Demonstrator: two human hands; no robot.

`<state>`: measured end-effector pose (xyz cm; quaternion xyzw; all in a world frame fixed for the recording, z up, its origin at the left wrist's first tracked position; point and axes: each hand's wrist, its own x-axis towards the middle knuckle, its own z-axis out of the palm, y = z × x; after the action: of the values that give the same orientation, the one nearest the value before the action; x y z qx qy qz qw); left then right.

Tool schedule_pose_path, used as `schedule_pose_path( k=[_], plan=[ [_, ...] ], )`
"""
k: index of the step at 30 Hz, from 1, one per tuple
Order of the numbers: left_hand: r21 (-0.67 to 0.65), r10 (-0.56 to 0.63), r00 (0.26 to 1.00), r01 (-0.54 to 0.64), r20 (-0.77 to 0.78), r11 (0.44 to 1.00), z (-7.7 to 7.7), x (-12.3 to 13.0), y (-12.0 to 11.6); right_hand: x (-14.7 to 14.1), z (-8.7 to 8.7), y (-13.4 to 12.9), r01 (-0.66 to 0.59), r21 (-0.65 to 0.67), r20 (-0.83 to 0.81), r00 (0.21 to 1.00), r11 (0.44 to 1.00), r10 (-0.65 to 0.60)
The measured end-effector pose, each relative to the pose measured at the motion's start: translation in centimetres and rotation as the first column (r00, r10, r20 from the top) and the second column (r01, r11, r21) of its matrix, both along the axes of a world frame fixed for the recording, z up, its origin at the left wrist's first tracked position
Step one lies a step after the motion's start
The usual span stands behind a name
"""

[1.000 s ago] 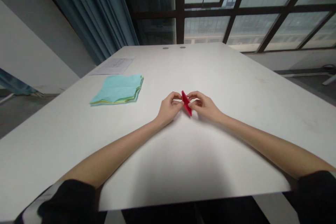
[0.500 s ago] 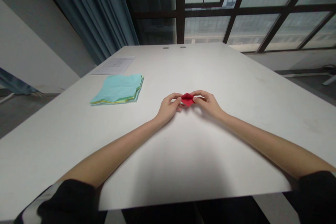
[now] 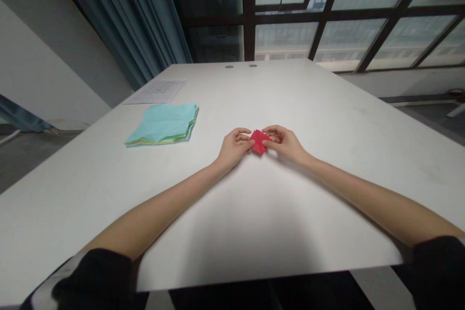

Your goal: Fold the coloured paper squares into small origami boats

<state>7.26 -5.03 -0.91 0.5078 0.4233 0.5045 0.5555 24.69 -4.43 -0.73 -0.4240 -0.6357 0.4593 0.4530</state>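
A small piece of folded red paper, now a flattish diamond with a crease down its middle, is between my hands just above the white table. My left hand pinches its left side, thumb on the front face. From the right, my right hand grips the opposite side, its thumb also pressed on the front. The fingers behind the paper are partly hidden.
A stack of coloured paper sheets, light blue on top, lies to the left on the white table. Behind it is a printed sheet. A blue curtain and dark-framed windows stand beyond the far edge.
The red paper has gone from an opened pocket shape to a flatter diamond facing me. Both thumbs have moved inward onto its front face; the arms have hardly moved.
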Motion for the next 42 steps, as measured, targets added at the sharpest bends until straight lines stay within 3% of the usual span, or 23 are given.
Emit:
schedule_pose_path(
  k=[15,21,27,34,38,42],
  plan=[
    [0.195,-0.018,0.954,0.079,-0.298,0.978,0.2,-0.1,-0.4,-0.2,0.4,-0.2,-0.043,0.012,0.059,0.997,0.999,0.042],
    [0.245,-0.003,0.929,0.100,-0.370,0.964,0.5,-0.2,-0.6,0.0,0.9,-0.3,-0.021,0.092,0.206,0.979,0.995,0.002],
    [0.323,0.081,0.935,0.038,-0.346,0.946,0.3,-0.2,-0.5,0.1,1.4,-0.3,-0.009,0.167,0.300,0.953,0.986,-0.042],
    [0.349,0.224,0.957,-0.150,-0.183,0.925,0.9,-0.2,-0.3,0.5,1.7,-0.2,0.015,0.210,0.341,0.936,0.978,-0.088],
    [0.329,0.202,0.973,-0.156,-0.110,0.931,1.0,-0.1,-0.3,0.5,1.8,-0.2,0.020,0.236,0.333,0.938,0.971,-0.100],
    [0.248,0.133,0.990,-0.118,-0.044,0.961,0.6,-0.2,-0.2,0.5,1.6,0.1,0.101,0.235,0.253,0.954,0.967,-0.161]
  ],
)
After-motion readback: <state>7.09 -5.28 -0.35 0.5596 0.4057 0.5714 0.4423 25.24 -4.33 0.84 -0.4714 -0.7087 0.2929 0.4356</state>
